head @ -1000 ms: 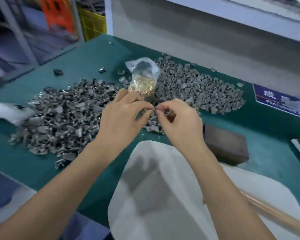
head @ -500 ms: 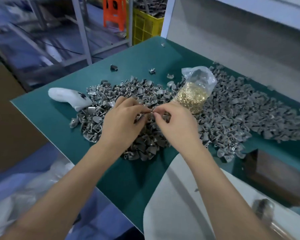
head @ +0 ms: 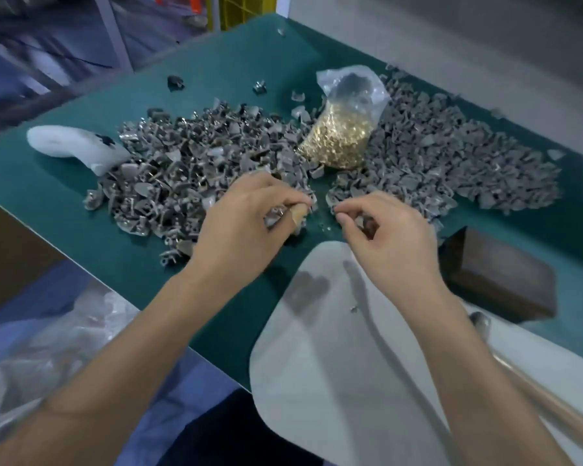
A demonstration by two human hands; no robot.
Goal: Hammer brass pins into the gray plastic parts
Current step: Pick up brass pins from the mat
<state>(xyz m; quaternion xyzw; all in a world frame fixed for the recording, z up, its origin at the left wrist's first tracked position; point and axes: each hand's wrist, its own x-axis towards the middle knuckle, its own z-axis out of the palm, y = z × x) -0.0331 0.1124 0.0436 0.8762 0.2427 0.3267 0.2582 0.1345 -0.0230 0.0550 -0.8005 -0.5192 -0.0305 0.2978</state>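
Note:
Two heaps of small gray plastic parts lie on the green table, a left heap (head: 182, 169) and a right heap (head: 451, 163). Between them stands a clear bag of brass pins (head: 344, 136). My left hand (head: 246, 223) pinches one gray part (head: 276, 219) at the near edge of the left heap. My right hand (head: 387, 240) hovers a short way to its right with thumb and forefinger pressed together. Whether a pin sits between them is too small to tell. A hammer (head: 482, 322) lies at the lower right, its wooden handle running toward me.
A dark wooden block (head: 498, 280) sits right of my right hand. A pale gray sheet (head: 334, 364) hangs over the table's near edge under my right forearm. A white curved object (head: 74, 146) lies left of the left heap. Stray parts dot the far side of the table.
My fingertips were joined over one part; now the hands have drawn apart, the left keeping the part. The view has also shifted across the table.

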